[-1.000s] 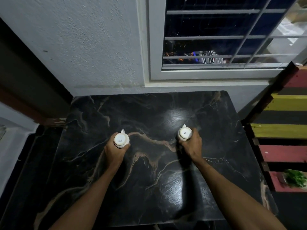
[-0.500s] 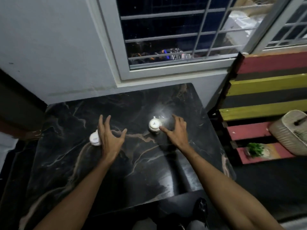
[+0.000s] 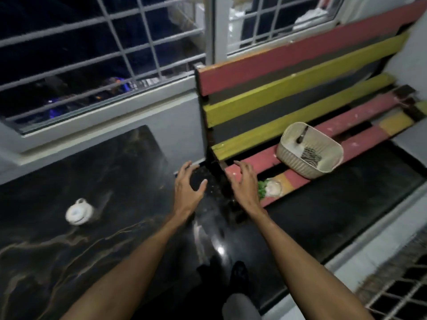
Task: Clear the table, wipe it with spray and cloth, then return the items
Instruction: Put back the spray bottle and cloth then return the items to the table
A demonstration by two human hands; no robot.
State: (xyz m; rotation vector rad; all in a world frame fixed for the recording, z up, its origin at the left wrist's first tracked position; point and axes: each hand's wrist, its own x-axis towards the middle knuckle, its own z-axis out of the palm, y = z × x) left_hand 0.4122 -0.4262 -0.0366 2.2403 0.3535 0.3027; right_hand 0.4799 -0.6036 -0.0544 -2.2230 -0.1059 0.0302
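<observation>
Two hands, both empty: your left hand (image 3: pixel 187 190) and right hand (image 3: pixel 245 185) hang with fingers spread and loosely curved, gripping nothing. The left is over the right edge of the dark, glossy marbled worktop (image 3: pixel 115 181). The right is past that edge, above the near end of the slatted seat (image 3: pixel 265 157).

What looks due for return lies to your right on that seat. A small pale pot with greenery (image 3: pixel 272 187) stands on the front slat just beside your right hand, so that hand is plainly the nearer one. It looks rounded and smooth, and I'd judge one hand can wrap it. Blur hides its detail.

The cream basket (image 3: pixel 286 155) sits farther along the same slats, well apart from both hands. It is ribbed, soft-cornered and oblong, and its long axis seems to lie across the slats. It holds a dark-handled item and something metallic that I cannot make out. It probably wants both hands, one at each short end.

One white glazed cup (image 3: pixel 78 212) stands on the worktop to your left, well apart from the left hand.
</observation>
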